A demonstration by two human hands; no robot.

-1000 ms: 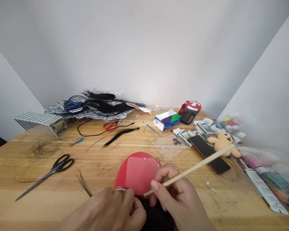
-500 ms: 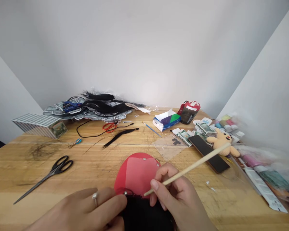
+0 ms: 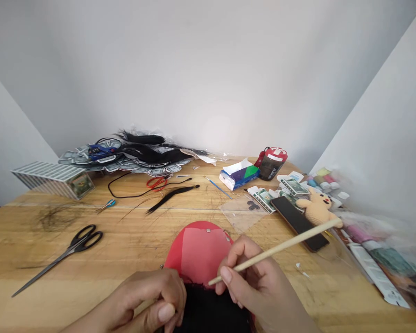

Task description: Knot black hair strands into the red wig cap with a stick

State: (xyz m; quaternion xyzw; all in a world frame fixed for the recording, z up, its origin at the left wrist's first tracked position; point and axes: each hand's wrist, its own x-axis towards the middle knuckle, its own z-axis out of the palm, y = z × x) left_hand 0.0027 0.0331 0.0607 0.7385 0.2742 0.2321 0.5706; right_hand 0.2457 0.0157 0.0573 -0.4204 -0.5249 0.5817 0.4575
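A: Where were the 2 hands?

B: Up close. The right hand [image 3: 258, 282] pinched a wooden stick [image 3: 280, 248], its tip by the top edge of a black patch [image 3: 215, 310]. The left hand [image 3: 152, 293] was curled up at the patch's left side. I couldn't tell if it held anything.

A: And the red dome [image 3: 199, 249]?

B: Between the 2 hands, with the black patch low down on it.

A: What lay farther off on the table [image 3: 135, 249]?

B: Black-handled scissors [image 3: 70, 250] on the left, a phone [image 3: 300, 224] beside a stuffed toy [image 3: 317, 208] on the right, then a black hair bundle [image 3: 169, 196] and a blue packet [image 3: 241, 178].
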